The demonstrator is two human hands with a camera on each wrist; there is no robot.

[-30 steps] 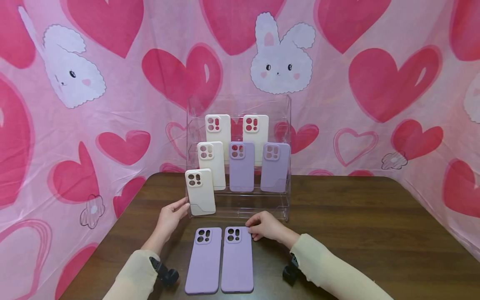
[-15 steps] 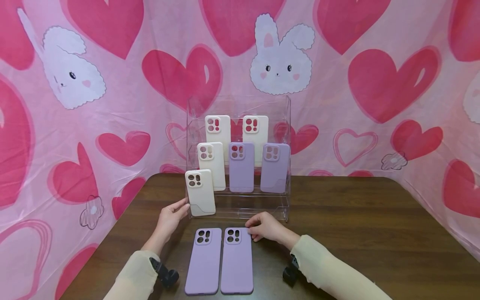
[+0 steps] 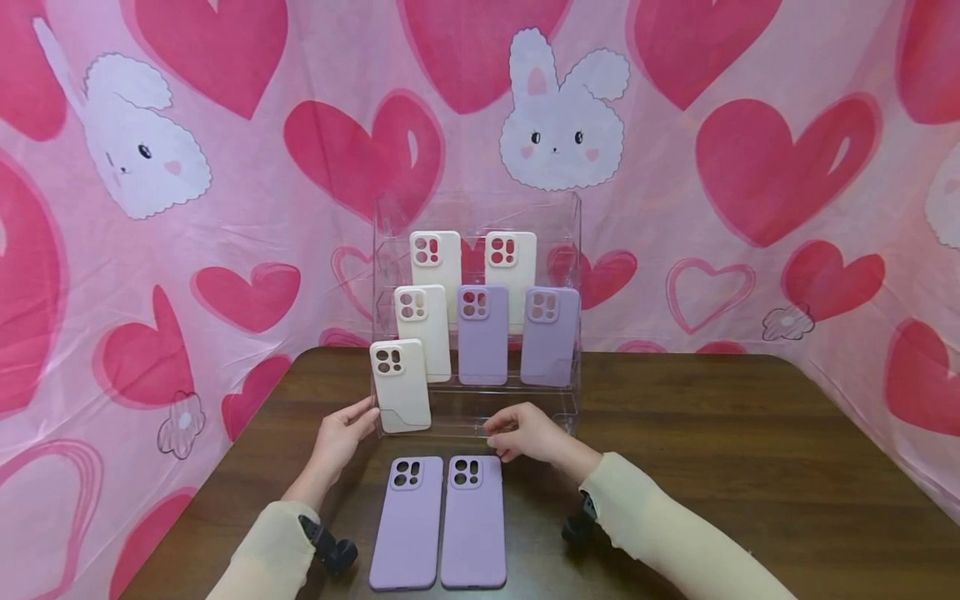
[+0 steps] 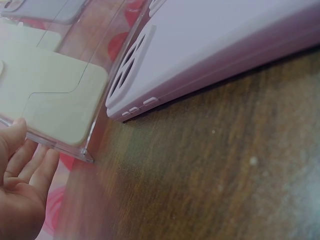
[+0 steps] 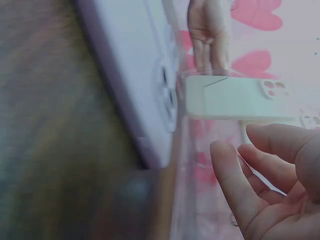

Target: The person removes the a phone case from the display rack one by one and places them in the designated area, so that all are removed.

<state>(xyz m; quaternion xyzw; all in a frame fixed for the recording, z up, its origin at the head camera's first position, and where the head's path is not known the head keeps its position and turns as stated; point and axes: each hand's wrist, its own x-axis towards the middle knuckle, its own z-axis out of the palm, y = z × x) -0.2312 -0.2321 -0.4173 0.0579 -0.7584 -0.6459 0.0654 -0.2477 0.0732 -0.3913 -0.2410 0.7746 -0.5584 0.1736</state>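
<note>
A clear acrylic display rack (image 3: 465,408) stands on the table, with several cream and lilac phone cases in its tiers. My left hand (image 3: 337,442) is at the rack's lower left side, its thumb and fingers gripping the clear edge beside a cream phone case (image 3: 402,387). In the left wrist view, that thumb lies at the edge and the fingers reach behind it. My right hand (image 3: 531,435) hovers just beyond the upper right corner of a lilac phone case (image 3: 474,525). Its fingers are loosely bent, thumb apart, with nothing between them. Another lilac phone case (image 3: 408,525) lies to the left.
Lilac phone cases (image 3: 483,337) and cream phone cases (image 3: 512,271) lean in the upper tiers. The brown wooden table (image 3: 712,450) extends to the right. A pink cloth with hearts and rabbits (image 3: 645,208) hangs behind. A black camera (image 3: 330,546) sits on my left wrist.
My right hand has lifted off the corner of the right lilac phone case and moved slightly forward toward the rack. The left hand and all the phone cases have stayed put.
</note>
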